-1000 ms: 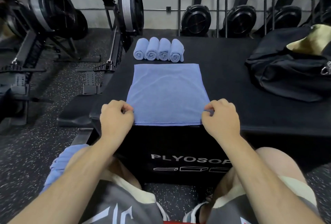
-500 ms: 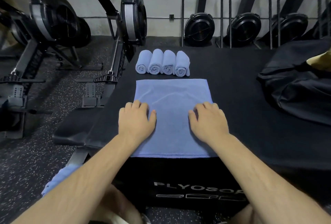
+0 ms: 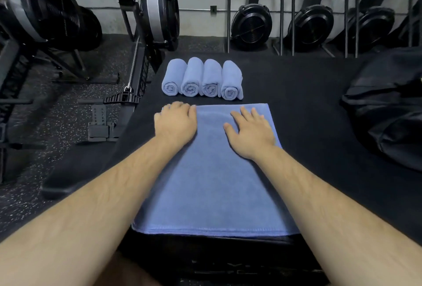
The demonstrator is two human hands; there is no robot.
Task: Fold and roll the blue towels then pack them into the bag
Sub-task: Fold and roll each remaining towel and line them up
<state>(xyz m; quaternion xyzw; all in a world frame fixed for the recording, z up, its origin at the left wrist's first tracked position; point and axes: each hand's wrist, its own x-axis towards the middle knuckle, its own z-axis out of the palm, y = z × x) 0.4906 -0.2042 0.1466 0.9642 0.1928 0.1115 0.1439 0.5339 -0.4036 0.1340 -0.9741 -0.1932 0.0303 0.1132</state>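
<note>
A flat blue towel (image 3: pixel 212 171) lies spread on the black plyo box (image 3: pixel 308 125), reaching from the near edge toward the far side. My left hand (image 3: pixel 174 124) rests on its far left corner, fingers bent over the edge. My right hand (image 3: pixel 251 130) lies flat on the far right part, fingers spread and straight. Just beyond the towel, several rolled blue towels (image 3: pixel 202 79) sit side by side in a row. The black bag (image 3: pixel 388 112) sits at the right edge of the box, partly cut off by the frame.
Rowing machines (image 3: pixel 157 9) stand on the speckled floor to the left and behind the box. More upright machines (image 3: pixel 251 23) line the back wall. A low black pad (image 3: pixel 75 171) lies beside the box on the left.
Both hands let go of the towel's near corners and slid away from me over the cloth to its far end. The camera has leaned forward over the box.
</note>
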